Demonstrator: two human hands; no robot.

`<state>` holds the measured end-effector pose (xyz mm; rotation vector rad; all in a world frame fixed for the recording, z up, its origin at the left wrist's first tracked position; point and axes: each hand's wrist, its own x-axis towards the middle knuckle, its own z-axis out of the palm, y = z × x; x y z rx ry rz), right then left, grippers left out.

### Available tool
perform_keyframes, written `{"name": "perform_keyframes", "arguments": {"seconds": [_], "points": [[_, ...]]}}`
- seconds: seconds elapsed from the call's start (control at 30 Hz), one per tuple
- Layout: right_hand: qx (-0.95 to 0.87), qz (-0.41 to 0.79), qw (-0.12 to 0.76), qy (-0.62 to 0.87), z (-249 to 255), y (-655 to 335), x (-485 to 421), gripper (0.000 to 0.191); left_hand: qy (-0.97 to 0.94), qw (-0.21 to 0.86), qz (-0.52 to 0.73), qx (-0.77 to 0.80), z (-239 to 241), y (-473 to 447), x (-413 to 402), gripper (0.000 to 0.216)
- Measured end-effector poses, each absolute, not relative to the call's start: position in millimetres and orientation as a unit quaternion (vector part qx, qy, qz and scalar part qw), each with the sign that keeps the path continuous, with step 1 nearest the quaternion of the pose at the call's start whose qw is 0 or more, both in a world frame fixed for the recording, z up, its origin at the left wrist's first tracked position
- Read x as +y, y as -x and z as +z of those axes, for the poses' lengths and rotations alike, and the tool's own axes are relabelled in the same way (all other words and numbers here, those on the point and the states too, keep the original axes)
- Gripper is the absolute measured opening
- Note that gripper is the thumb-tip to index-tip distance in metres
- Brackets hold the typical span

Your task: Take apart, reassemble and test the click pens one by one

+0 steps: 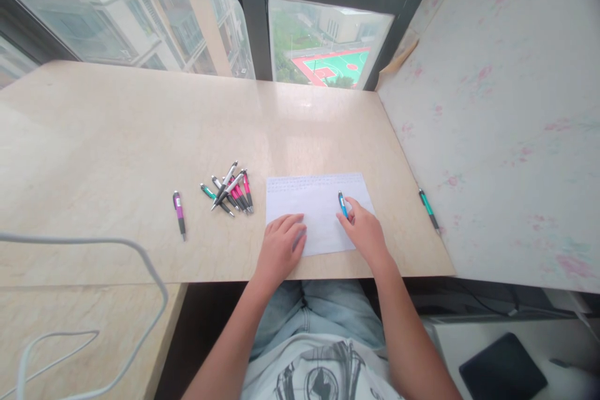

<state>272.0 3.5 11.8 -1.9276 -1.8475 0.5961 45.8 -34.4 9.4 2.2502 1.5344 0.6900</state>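
Note:
A sheet of white paper (pixel 319 234) lies on the table, with lines of small handwriting along its top edge. My left hand (pixel 282 244) rests on the sheet's lower left part, fingers loosely bent and holding nothing. Between the thumb and fingers of my right hand (pixel 364 230) is a blue pen (pixel 342 203), over the right side of the paper. Its upper end points away from me; the lower end is hidden by the hand, so I cannot tell whether the tip touches the sheet.
Several pens (pixel 229 190) in white, pink and green lie heaped left of the paper. A purple pen (pixel 179 214) lies farther left, and a green pen (pixel 428 209) by the flowered wall (pixel 506 137). A grey cable (pixel 140 256) loops across the lower left. Windows stand behind the table (pixel 117 137).

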Motion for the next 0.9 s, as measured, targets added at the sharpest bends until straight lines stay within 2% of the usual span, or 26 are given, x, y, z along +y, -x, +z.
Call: {"name": "perform_keyframes", "arguments": {"seconds": [0.2,0.57,0.77,0.9], "points": [[-0.661,0.211,0.245,0.677,1,-271,1,0.037,-0.788,0.167,0.246,0.539,10,-45,-34,0.017],[-0.649,0.156,0.176,0.724,14,-245,0,0.030,-0.791,0.165,0.251,0.534,8,-44,-34,0.017],[-0.618,0.124,0.118,0.768,22,-227,7,0.017,-0.791,0.166,0.252,0.532,7,-43,-33,0.017],[-0.601,0.131,0.124,0.778,22,-230,9,0.013,-0.793,0.164,0.258,0.527,7,-43,-32,0.017]]}}
